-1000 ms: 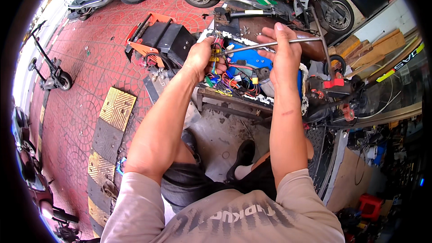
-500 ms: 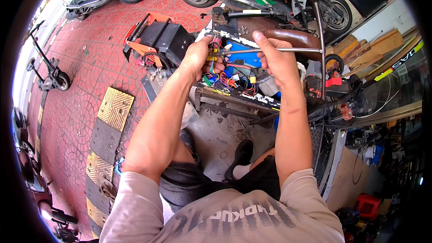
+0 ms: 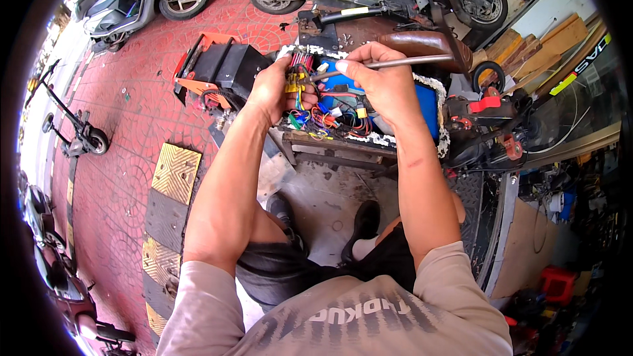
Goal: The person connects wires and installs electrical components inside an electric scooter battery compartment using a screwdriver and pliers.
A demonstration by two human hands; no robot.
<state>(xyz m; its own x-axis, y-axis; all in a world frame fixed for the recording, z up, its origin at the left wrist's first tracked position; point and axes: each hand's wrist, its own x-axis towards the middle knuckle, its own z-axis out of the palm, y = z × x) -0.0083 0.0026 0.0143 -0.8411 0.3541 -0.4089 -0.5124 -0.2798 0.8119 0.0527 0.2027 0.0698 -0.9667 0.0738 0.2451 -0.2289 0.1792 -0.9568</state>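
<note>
In front of me an opened scooter deck (image 3: 443, 95) with white foam edging holds a blue battery pack (image 3: 427, 109) and a tangle of coloured wires (image 3: 323, 117). My left hand (image 3: 270, 89) is closed around a yellow connector block (image 3: 295, 83) with wires running from it, at the left end of the deck. My right hand (image 3: 379, 82) pinches the shaft of a long metal T-handle wrench (image 3: 415, 61). The wrench's tip reaches the yellow connector block; whether it sits on a fastener there I cannot tell.
A black box with an orange frame (image 3: 231, 66) lies left of the deck. Behind it are a brown seat (image 3: 422, 49) and a motorbike wheel (image 3: 481, 0). Wood offcuts (image 3: 547, 43) stand at the right. Below the deck runs a metal bench frame (image 3: 336, 160). A kick scooter (image 3: 82, 128) stands far left.
My right hand has moved left and shifted its grip on the wrench, whose handle has swung round and tilted. The wrench tip has gone left with my left hand and the connector.
</note>
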